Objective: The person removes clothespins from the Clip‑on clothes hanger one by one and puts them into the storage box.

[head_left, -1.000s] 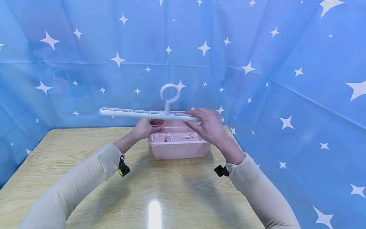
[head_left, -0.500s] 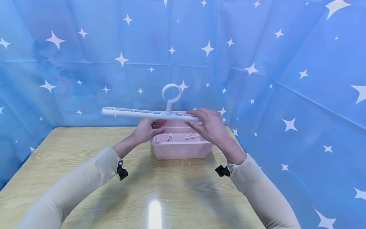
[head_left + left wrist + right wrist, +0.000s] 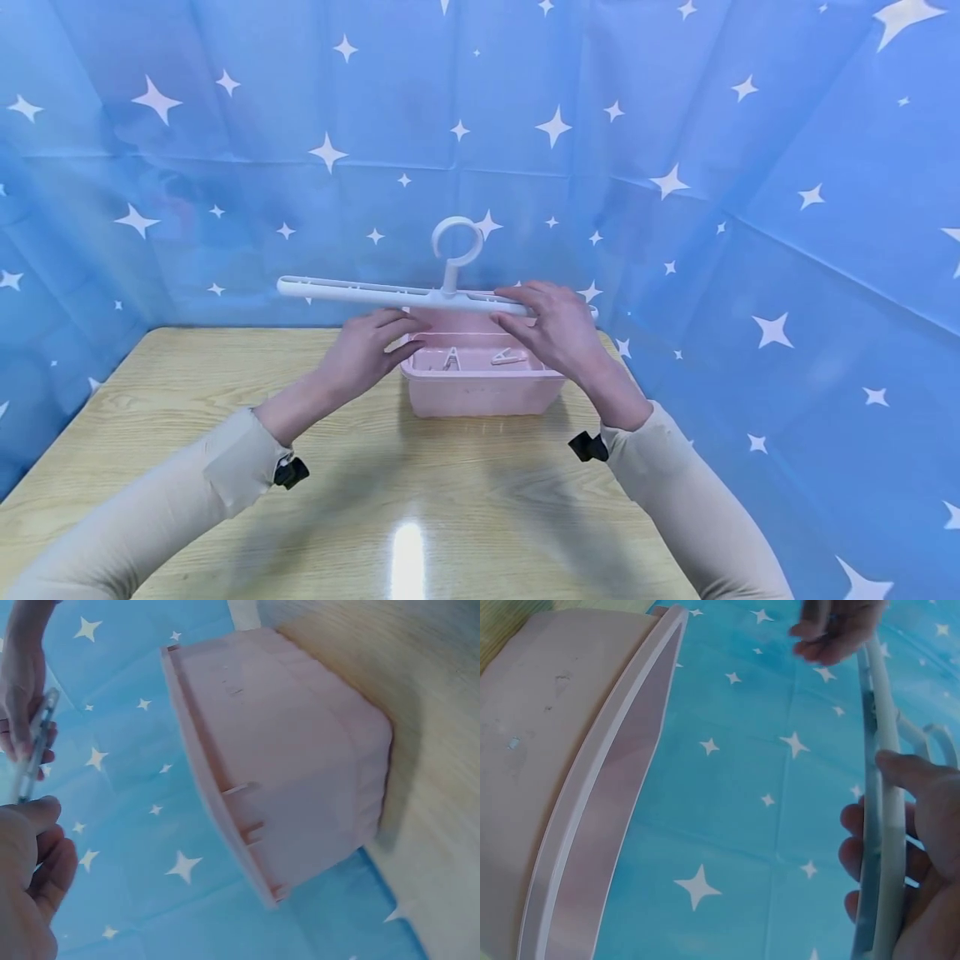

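A white plastic clothes hanger (image 3: 360, 293), a long slotted bar with a round hook (image 3: 480, 242) on top, is held level above a pink box. My right hand (image 3: 558, 329) grips the bar's right part, thumb on one side and fingers curled round the other, as the right wrist view shows. My left hand (image 3: 360, 354) is below the bar, left of its middle, at the box's left rim. Its fingers are loosely bent and hold nothing. Inside the pink box (image 3: 483, 396) lie white clips, one clip (image 3: 452, 360) upright and another clip (image 3: 507, 357) on its side.
The box stands on a wood-grain table (image 3: 225, 383) near its back edge. Behind and to the right hangs a blue curtain (image 3: 247, 192) with white stars. A bright reflection shows on the table's front part.
My left hand has drawn down and left from the bar, its fingers spreading apart. The right hand still grips the hanger. The head view has shifted slightly, moving the scene a little right.
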Tool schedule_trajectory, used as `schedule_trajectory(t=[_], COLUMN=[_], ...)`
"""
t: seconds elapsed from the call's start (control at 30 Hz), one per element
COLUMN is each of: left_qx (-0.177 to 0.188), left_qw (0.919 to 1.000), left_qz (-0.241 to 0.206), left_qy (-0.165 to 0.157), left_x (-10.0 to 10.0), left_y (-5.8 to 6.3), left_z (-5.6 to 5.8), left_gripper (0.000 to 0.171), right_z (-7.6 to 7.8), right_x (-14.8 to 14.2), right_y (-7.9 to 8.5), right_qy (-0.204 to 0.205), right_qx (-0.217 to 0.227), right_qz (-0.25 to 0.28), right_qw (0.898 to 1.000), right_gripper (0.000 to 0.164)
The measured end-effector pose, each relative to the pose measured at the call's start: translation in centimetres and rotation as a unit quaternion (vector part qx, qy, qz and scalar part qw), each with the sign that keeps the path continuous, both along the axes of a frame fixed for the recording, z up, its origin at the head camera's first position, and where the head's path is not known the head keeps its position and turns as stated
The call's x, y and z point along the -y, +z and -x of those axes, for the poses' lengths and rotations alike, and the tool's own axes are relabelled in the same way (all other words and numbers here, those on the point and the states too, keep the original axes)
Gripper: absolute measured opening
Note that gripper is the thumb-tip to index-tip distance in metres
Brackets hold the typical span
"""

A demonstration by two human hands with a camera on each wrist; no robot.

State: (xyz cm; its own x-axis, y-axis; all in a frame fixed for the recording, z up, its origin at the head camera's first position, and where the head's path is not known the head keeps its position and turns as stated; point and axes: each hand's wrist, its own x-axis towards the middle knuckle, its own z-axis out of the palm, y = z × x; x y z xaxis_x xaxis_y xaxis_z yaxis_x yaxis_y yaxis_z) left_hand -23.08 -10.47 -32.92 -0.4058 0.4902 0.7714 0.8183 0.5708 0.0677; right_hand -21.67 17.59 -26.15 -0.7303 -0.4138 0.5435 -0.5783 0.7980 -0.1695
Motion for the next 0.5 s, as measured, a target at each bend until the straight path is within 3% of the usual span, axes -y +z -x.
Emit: schedule_trajectory(t=[0.1, 0.23, 0.37, 0.5], left_qx=[-0.078, -0.147, -0.206, -0.199], left_qw=[0.9967, 0.9886, 0.9781, 0.9762], left_qz=[-0.014, -0.027, -0.02, 0.004], left_qy=[-0.015, -0.021, 0.022, 0.085], left_x=[0.4, 0.8, 1.1, 1.3], left_y=[0.7, 1.6, 2.4, 3.1], left_z=[-0.5, -1.1, -1.3, -1.3], left_gripper=[0.023, 0.021, 0.026, 0.032], right_z=[0.0, 0.0, 0.0, -0.2], right_x=[0.0, 0.1, 0.0, 0.0], right_y=[-0.1, -0.2, -0.3, -0.5], right_qy=[0.002, 0.005, 0.011, 0.018], right_qx=[0.001, -0.001, -0.007, -0.015], right_qz=[0.003, 0.0, -0.009, -0.007], right_qw=[1.0, 1.0, 1.0, 1.0], right_gripper=[0.036, 0.036, 0.036, 0.036])
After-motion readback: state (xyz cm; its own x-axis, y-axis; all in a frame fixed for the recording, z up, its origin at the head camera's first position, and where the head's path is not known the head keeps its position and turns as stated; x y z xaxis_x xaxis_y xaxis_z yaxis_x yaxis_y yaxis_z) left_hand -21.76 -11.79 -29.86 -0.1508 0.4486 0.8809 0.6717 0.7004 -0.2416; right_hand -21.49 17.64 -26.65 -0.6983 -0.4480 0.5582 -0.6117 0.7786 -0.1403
